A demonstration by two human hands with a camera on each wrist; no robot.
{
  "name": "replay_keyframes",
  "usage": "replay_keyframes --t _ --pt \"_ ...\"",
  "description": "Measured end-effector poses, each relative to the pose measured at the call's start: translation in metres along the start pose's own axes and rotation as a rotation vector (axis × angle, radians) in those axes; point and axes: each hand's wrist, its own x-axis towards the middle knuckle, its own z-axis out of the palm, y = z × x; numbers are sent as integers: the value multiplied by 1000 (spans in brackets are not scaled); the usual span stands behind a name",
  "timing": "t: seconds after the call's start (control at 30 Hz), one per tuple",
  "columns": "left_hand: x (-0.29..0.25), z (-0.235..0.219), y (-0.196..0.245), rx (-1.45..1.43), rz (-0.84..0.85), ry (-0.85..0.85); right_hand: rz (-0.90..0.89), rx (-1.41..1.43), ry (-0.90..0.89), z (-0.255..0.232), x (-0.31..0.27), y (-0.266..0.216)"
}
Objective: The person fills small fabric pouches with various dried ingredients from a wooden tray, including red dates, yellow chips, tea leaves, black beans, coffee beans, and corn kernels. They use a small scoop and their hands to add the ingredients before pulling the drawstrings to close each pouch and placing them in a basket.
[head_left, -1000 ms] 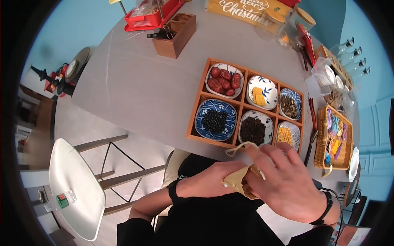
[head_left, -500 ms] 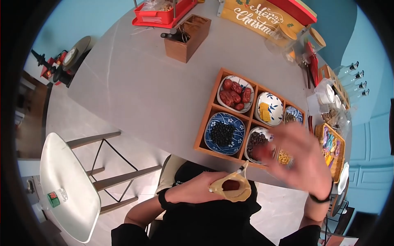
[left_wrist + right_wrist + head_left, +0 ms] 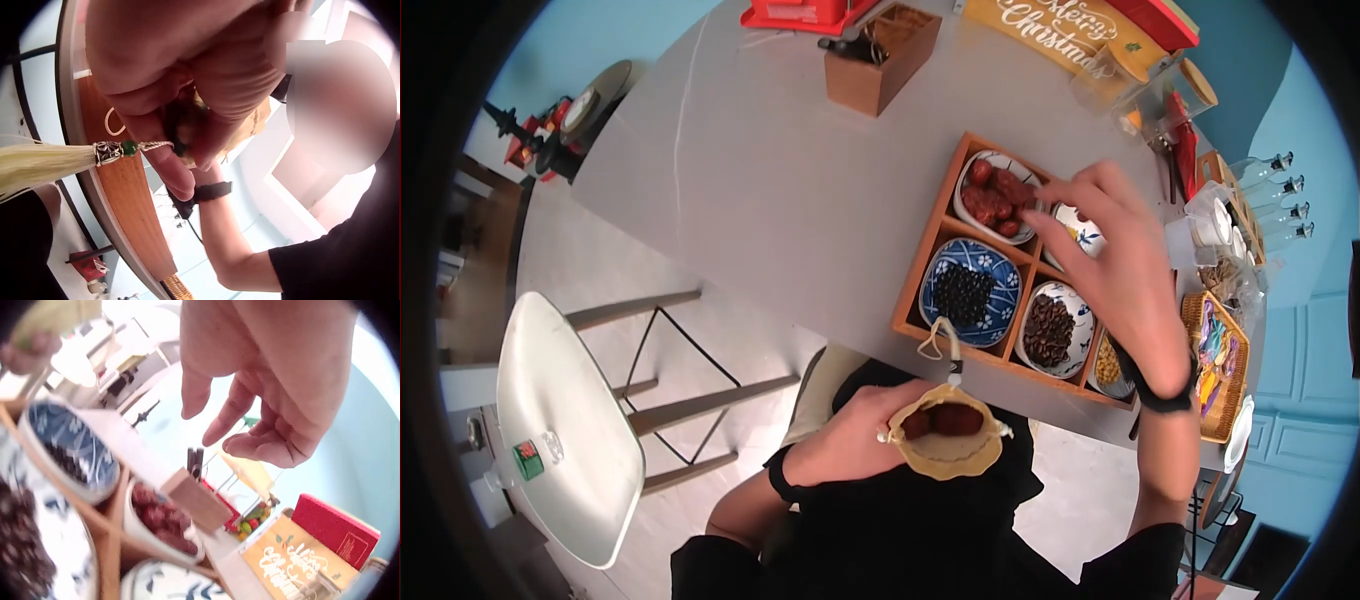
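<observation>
My left hand (image 3: 845, 432) holds a beige drawstring pouch (image 3: 952, 464) by its side, low in front of the body. The pouch mouth is spread wide, and dark red dates show inside. A cord loop (image 3: 938, 338) sticks up from its far rim. In the left wrist view a pale tassel (image 3: 47, 164) with a green bead (image 3: 129, 148) hangs from the hand. My right hand (image 3: 1125, 265) reaches over the wooden tray, fingertips at the rim of the bowl of red dates (image 3: 992, 205). Its thumb and fingers are apart, with nothing visible between them.
The divided wooden tray (image 3: 912, 300) also holds bowls of black beans (image 3: 962, 293), dark brown beans (image 3: 1048, 332) and yellow kernels (image 3: 1107, 365). Behind it stands a wooden holder (image 3: 878, 75). A wicker basket (image 3: 1222, 400) and glass bottles (image 3: 1285, 210) line the right. A white chair (image 3: 570, 440) is at left.
My right hand has left the pouch mouth and moved forward across the tray to the bowl of dates. The pouch, still in my left hand, now faces up with its mouth wider.
</observation>
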Motion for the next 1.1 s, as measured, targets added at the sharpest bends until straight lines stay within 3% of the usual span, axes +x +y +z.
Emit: replay_keyframes --t 0.1,0.17,0.27,0.6,0.8,0.87,1.0,1.1 --pt "5 6 1 84 91 129 -217 155 -179 -39 -33 -43" --pt "7 7 8 66 71 120 -304 213 -269 -44 -48 -60" --pt "11 12 12 64 18 92 -309 -93 -599 -36 -57 -72" --pt "9 14 18 124 -38 92 -328 -218 -676 -14 -69 -60" --pt "11 11 20 93 11 64 -390 -133 -546 -6 -76 -52" --pt "11 11 24 67 -49 44 -407 -115 -581 -7 -75 -51" --pt "10 14 30 92 -10 24 -418 -114 -646 -17 -70 -54" --pt "7 11 31 149 25 13 -345 74 -746 -24 -67 -49"
